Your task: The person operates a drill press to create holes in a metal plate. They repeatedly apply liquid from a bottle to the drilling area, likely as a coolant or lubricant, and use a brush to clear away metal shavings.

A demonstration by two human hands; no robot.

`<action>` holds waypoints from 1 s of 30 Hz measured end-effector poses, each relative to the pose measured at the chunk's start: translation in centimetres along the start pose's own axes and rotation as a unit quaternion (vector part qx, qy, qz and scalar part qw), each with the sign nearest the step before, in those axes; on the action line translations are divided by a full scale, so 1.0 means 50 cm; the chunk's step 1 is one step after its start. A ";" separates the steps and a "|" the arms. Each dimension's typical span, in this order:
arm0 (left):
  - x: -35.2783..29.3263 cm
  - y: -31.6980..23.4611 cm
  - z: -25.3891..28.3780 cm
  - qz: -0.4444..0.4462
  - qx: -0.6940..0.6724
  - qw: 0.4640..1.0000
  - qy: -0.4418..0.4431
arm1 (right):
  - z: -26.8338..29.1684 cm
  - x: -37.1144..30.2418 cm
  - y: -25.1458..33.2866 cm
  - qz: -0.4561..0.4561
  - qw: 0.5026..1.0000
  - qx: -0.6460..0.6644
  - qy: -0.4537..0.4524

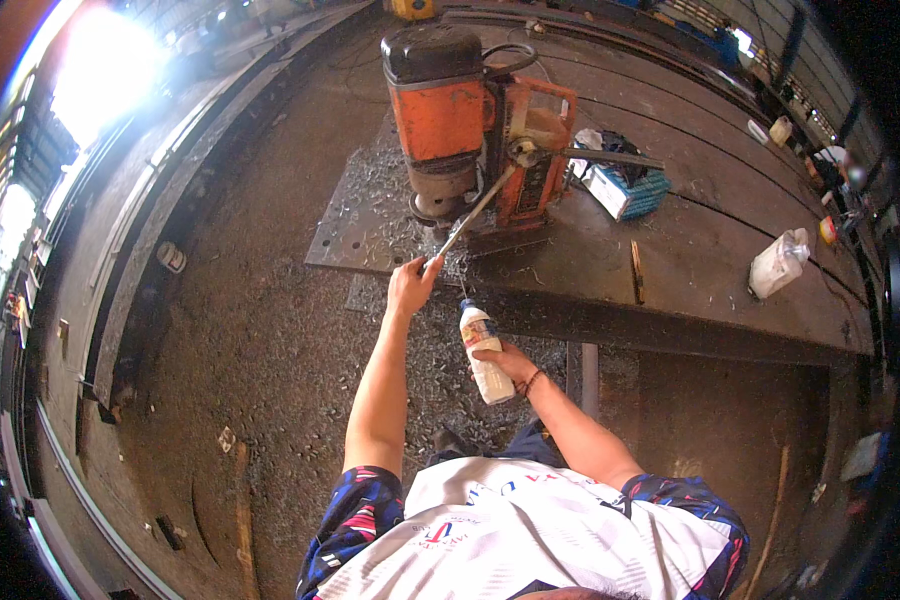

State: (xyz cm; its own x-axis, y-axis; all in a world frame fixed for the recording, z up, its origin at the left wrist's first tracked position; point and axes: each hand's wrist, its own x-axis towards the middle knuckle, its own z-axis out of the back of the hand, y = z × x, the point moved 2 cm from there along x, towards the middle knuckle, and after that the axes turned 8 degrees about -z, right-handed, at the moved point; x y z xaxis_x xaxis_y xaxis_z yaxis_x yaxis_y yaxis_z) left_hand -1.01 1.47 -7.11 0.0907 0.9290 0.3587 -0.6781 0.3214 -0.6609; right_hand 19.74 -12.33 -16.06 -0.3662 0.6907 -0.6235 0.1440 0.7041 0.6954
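left fingers point(432, 266): curled round lever point(478, 211) | right fingers point(488, 355): part-open, wrapped round plastic bottle point(479, 334) | drill point(436, 122): beyond left fingers | counter point(695, 280): ahead of right fingers

Orange drill point(435, 120), black-topped — whitish bottle point(490, 375), blue cap point(466, 303) — white shirt point(560, 550), blue-red patterned sleeves point(355, 520)

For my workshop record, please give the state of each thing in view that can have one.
Slim metal lever: slanting, held.
Bare left grip: closed on lever.
Slim white plastic bottle: tilted, held.
Bare right grip: closed on bottle.
Orange-black metal drill: upright; running unclear.
Grey steel plate: drilled, littered.
White and blue box: dark material on top.
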 end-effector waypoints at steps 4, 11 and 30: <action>0.003 0.011 0.000 0.019 -0.013 0.999 0.031 | -0.005 -0.003 0.000 -0.010 1.000 0.009 0.006; 0.002 0.033 -0.016 0.028 -0.007 0.999 0.019 | -0.007 -0.008 0.003 -0.009 1.000 -0.005 0.009; 0.003 0.039 -0.028 0.047 -0.031 0.998 0.030 | 0.008 0.005 -0.011 -0.007 1.000 0.008 0.012</action>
State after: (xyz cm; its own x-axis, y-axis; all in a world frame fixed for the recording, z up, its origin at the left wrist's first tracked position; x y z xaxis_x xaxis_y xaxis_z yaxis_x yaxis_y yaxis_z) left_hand -1.28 2.47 -9.26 0.0736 0.9643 0.2543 -0.6393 0.2414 -0.7301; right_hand 19.95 -12.47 -16.75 -0.3909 0.6770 -0.6236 0.1543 0.7161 0.6807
